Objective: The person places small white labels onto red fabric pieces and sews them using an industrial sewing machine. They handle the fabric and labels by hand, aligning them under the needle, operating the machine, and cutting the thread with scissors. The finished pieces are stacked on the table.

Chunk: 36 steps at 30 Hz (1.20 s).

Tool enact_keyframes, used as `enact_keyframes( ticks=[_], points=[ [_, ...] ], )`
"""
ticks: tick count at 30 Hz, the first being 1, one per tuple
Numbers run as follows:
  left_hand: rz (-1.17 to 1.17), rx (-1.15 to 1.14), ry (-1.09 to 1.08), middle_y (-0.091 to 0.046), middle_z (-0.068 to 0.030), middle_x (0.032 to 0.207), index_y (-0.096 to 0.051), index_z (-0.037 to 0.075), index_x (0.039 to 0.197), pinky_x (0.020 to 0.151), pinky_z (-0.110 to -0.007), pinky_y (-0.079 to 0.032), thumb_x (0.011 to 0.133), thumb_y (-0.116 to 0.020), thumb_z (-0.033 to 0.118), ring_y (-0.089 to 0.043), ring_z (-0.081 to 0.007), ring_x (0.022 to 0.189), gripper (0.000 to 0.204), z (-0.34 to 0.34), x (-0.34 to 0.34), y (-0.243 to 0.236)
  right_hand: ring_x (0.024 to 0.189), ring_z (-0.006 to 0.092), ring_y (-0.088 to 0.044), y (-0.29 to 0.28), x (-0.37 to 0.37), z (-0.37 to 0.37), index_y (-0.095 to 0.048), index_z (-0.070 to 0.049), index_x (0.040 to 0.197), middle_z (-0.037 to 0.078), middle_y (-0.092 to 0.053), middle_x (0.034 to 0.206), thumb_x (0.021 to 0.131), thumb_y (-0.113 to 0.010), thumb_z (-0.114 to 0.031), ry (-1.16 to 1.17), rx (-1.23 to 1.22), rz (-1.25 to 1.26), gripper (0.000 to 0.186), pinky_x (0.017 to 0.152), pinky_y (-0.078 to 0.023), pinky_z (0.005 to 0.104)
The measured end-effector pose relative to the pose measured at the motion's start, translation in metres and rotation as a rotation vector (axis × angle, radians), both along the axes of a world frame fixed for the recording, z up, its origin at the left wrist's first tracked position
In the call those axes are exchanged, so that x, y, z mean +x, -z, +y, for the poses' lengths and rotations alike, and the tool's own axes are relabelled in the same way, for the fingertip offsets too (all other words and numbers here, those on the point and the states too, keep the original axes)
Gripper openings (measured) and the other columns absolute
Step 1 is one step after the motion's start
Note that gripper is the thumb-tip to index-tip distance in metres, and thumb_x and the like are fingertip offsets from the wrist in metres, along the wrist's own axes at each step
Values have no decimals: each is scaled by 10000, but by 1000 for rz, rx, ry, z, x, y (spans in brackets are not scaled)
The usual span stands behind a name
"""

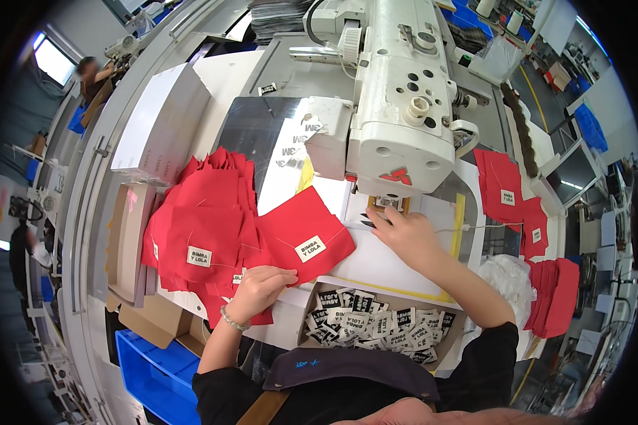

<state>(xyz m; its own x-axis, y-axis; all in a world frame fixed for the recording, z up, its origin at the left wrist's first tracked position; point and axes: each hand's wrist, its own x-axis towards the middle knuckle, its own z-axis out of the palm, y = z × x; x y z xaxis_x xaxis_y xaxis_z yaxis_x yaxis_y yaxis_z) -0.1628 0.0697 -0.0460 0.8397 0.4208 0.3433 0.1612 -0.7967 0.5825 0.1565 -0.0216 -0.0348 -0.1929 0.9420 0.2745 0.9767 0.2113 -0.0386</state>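
My left hand [264, 285] pinches the lower edge of a red fabric piece [280, 234] that carries a sewn white label [310, 248]. This piece lies partly on the white work plate, beside a heap of similar red pieces [209, 212]. Beneath the head of the white sewing machine [400, 149], my right hand [402, 234] is closed around a small black two-tipped tool [368, 220]. Its fingers are close to the metal clamp frame [390, 202] and cover part of it. Whether they touch the frame, I cannot tell.
An open box of loose black and white labels [376, 322] stands at the near edge. Stacked red pieces [549, 297] hang at the right, by a clear plastic bag [503, 287]. A white carton [161, 127] stands left, a blue bin [156, 375] below. Another person sits far left.
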Motion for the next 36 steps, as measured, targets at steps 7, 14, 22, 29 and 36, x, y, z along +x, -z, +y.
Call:
enact_keyframes(
  ticks=[7, 14, 22, 29, 36],
  points=[
    [-4, 22, 2, -715, -63, 893, -676, 50, 864, 671, -324, -557, 682, -676, -25, -693, -220, 792, 197, 2, 0, -3, 593, 169, -601, 24, -6, 17, -648, -40, 1050, 37, -532, 809, 770, -700, -174, -87, 46, -54, 315, 516, -494, 310],
    [16, 22, -25, -709, -48, 889, -662, 59, 841, 671, -333, -540, 698, -679, -14, -674, -217, 781, 161, 8, -5, 1, 585, 165, -605, 21, -2, 15, -645, -30, 1019, 22, -535, 770, 760, -672, -142, -90, 100, 26, 283, 520, -497, 317],
    [179, 111, -69, -686, 31, 1030, -682, 122, 836, 815, -314, -411, 696, -736, 61, -576, -153, 887, 162, 12, -24, 11, 515, 152, -532, 18, 22, -20, -660, -99, 1074, 4, -482, 732, 759, -749, -282, -200, 19, -38, 374, 516, -420, 285],
    [154, 98, -92, -672, 51, 1005, -691, 131, 814, 797, -305, -384, 711, -756, 153, -554, -142, 852, 124, 10, -25, 18, 638, 176, -533, 18, 41, -40, -660, -95, 1079, 0, -525, 776, 718, -727, -192, -302, -107, 70, 379, 636, -415, 325],
    [134, 377, -162, -610, 48, 905, -667, 134, 852, 755, -291, -359, 782, -713, 222, -549, -122, 876, 122, 7, -6, 22, 786, 149, -552, 18, 5, 4, -661, -70, 1050, 7, -584, 906, 746, -642, -103, -468, 4, 30, 307, 743, -426, 300]
  ],
)
